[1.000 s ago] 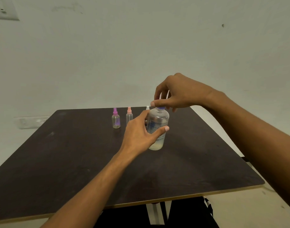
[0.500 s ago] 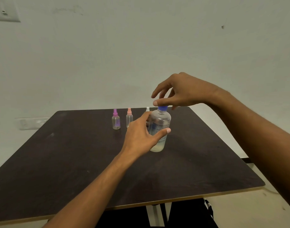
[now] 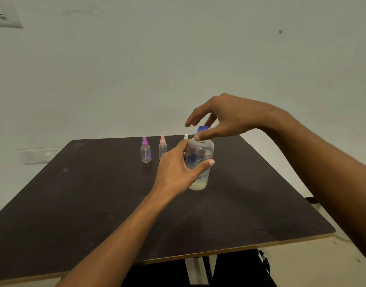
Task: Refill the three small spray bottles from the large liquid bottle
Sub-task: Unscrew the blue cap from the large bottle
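Large liquid bottle (image 3: 200, 156) stands on the bench (image 3: 95, 193), left hand (image 3: 176, 168) wrapped round it. Right hand (image 3: 229, 119) has fingers (image 3: 193, 119) spread loose over the blue cap (image 3: 203, 128). Squeezing once uncapped would probably slop liquid out.

Clear glossy plastic bottle (image 3: 200, 160), matt dark tabletop (image 3: 95, 193).

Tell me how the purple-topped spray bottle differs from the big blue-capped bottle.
The purple spray bottle is far smaller than the big bottle. The purple spray bottle has a purple spray top; the big bottle has a blue cap. The purple spray bottle stands untouched, while the left hand grips the big bottle's body. Both are clear plastic and stand upright on the table.
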A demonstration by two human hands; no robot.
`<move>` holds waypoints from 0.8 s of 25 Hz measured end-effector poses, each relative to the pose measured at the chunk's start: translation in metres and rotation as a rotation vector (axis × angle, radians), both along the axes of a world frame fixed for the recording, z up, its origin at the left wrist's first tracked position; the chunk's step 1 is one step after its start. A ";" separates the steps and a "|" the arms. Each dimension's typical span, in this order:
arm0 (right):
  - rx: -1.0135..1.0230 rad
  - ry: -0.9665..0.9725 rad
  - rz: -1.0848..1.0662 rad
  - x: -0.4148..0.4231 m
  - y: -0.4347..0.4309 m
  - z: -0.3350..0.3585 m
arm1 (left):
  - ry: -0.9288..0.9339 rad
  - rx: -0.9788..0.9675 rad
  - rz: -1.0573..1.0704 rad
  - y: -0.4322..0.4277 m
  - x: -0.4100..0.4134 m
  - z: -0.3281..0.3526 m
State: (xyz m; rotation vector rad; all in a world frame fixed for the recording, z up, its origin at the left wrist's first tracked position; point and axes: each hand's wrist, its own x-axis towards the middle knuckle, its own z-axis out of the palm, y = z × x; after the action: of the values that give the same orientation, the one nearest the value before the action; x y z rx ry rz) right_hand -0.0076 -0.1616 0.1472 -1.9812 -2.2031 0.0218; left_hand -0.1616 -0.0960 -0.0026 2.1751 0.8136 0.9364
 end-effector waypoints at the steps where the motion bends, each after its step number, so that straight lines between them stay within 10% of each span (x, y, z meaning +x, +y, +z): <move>1: 0.033 -0.006 -0.050 -0.001 0.001 -0.001 | -0.005 -0.001 -0.005 0.000 0.000 0.000; 20: 0.169 0.210 -0.014 0.045 -0.031 -0.005 | -0.019 -0.003 -0.076 0.008 0.021 -0.013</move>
State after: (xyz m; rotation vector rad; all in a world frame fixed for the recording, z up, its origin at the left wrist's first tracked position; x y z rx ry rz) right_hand 0.0378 -0.1921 0.1423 -1.8148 -1.9897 0.0382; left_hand -0.1407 -0.0884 -0.0158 2.1753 0.7181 0.9154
